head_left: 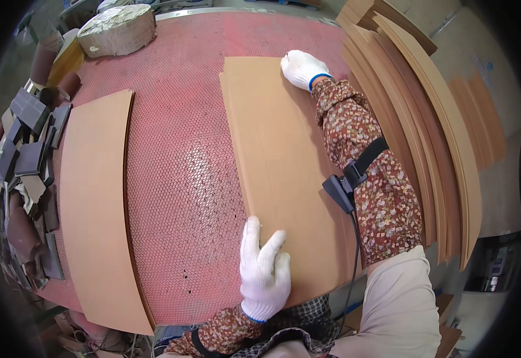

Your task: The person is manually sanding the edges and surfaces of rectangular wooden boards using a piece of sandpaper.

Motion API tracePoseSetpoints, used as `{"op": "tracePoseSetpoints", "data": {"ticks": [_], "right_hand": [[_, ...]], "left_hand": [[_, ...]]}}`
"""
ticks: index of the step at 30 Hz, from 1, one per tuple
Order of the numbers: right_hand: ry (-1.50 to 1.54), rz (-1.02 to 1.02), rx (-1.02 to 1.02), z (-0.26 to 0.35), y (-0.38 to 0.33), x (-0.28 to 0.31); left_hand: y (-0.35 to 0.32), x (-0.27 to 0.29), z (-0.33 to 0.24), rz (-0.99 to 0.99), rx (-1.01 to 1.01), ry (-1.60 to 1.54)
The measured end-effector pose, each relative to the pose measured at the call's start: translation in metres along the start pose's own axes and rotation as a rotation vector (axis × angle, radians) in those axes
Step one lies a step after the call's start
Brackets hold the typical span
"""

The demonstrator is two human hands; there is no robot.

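A tan wooden board [278,161] lies lengthwise before me on the red mesh-patterned table, with another board's edge showing along its left side. My left hand [265,271], in a white knit glove, rests at the board's near left edge with its fingers stretched out and apart. At the far right corner of the board is my right hand [304,68], also gloved in white, with its fingers curled closed. Whatever it may hold is hidden under the hand. A black strap with a small dark device [344,182] circles my right forearm, and a cable hangs from it.
Left on the red table [183,137] lies a stack of similar boards [96,209]. Beyond it is a heap of grey sanding blocks and abrasive pieces [31,152]. A large tape-wrapped roll [117,31] stands far left. Tall stacks of long boards [418,119] line the right side.
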State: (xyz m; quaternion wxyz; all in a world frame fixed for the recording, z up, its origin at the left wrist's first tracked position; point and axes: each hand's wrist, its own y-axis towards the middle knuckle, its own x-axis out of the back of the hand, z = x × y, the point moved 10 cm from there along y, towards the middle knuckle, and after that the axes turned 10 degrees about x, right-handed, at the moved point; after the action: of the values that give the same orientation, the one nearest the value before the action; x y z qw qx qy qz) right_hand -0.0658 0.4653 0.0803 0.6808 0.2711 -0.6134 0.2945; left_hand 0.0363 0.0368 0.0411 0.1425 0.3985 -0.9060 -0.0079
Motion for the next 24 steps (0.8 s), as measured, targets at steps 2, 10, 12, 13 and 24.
{"op": "tracePoseSetpoints", "data": {"ticks": [2,10,12,13,24], "right_hand": [[0.003,0.01,0.029,-0.002,0.0,0.002],[0.035,0.11,0.104,-0.004,0.021,-0.016],[0.036,0.085,0.148,0.006,0.023,-0.013],[0.031,0.085,0.15,0.009,0.021,-0.014],[-0.06,-0.106,0.011,0.011,-0.023,0.008]], "left_hand": [[-0.015,-0.003,-0.003,0.021,0.003,0.003],[-0.049,-0.005,-0.028,-0.025,0.045,0.056],[-0.045,-0.003,-0.024,-0.035,0.048,0.055],[-0.04,-0.002,-0.022,-0.039,0.044,0.05],[0.097,-0.001,0.024,-0.048,-0.103,-0.05]]}}
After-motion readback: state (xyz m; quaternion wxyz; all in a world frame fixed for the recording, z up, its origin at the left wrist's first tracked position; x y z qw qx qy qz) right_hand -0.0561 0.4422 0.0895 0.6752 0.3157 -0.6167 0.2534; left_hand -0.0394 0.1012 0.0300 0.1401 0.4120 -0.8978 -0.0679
